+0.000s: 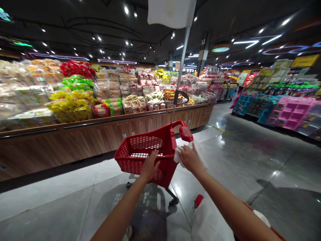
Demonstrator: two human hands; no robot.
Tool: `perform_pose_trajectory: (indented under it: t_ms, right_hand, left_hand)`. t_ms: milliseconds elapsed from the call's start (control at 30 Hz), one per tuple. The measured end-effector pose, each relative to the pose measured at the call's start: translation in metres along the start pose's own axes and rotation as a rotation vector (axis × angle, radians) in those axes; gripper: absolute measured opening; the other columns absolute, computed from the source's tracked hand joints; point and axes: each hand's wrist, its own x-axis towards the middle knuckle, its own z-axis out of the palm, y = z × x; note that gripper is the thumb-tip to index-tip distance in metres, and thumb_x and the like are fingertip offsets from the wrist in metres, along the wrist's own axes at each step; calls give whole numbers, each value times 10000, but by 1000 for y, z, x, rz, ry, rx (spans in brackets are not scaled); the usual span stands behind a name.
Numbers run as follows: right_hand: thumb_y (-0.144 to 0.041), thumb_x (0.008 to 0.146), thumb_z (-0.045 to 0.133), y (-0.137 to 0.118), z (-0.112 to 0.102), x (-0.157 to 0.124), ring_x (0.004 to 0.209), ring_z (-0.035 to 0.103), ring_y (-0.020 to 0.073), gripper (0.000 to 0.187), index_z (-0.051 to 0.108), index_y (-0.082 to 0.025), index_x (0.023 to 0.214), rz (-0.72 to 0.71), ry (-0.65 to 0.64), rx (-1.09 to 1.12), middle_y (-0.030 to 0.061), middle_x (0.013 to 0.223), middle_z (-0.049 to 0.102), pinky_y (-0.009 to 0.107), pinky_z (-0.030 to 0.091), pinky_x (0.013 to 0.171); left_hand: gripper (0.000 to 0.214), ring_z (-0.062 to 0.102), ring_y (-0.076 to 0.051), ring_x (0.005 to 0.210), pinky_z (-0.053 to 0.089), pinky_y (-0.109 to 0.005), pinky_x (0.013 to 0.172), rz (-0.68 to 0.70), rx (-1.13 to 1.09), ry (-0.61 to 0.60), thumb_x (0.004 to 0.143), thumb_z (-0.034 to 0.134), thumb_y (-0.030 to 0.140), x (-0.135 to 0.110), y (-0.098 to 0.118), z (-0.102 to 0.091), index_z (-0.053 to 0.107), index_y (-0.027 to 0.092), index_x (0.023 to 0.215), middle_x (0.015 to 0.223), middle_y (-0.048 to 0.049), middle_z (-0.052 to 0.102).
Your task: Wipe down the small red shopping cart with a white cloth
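Note:
A red plastic shopping cart basket [142,150] with a mesh wall stands on a small wheeled frame right in front of me. My left hand [150,164] lies with spread fingers on the basket's near rim. My right hand [190,158] pinches a crumpled white wipe [182,155] against the basket's side, close to the red handle grip [186,133]. A thin metal pole [181,70] rises from the cart and carries a white sign [172,11] at the top.
A long wood-fronted display counter [75,140] heaped with bagged snacks [72,105] runs along the left and back. Pink and blue crates [288,113] stand at the right. A white bag [209,221] with a red part hangs below my right arm, above the glossy tile floor [250,167].

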Motion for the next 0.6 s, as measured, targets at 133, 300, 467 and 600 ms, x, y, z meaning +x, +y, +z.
perform_pose_trajectory:
  t_ms: [133,300,467,600]
  right_hand:
    - [-362,960,404,31,7,11,1167,498,323,313,694,-242,951,254,7,-98,85,1035,695,746,111,990]
    - [-328,981,319,37,6,20,939,612,268,403,683,-187,881,273,-75,-92,118,919,706,698,54,1028]
    - [-493,980,206,18,8,42,855,633,208,541,638,-185,877,252,12,546,70,866,694,482,369,983]
    - [-560,951,178,2,16,62,721,629,182,595,612,-155,936,449,141,991,73,828,687,301,495,667]
  left_hand:
    - [495,344,-325,1365,245,-559,1099,-166,286,-31,868,526,403,-2,-41,-18,476,209,1321,1403,-142,489]
    - [307,544,-264,1160,261,-513,1074,-175,275,-209,900,479,438,-7,-47,-8,602,237,1097,1184,-77,646]
    - [321,570,-276,1075,344,-453,994,-181,296,-160,871,510,479,-12,-46,-3,623,216,1017,1093,-73,662]
    - [295,569,-271,1056,348,-430,976,-196,313,-164,836,570,416,-16,-45,-7,609,219,1052,1101,-71,657]
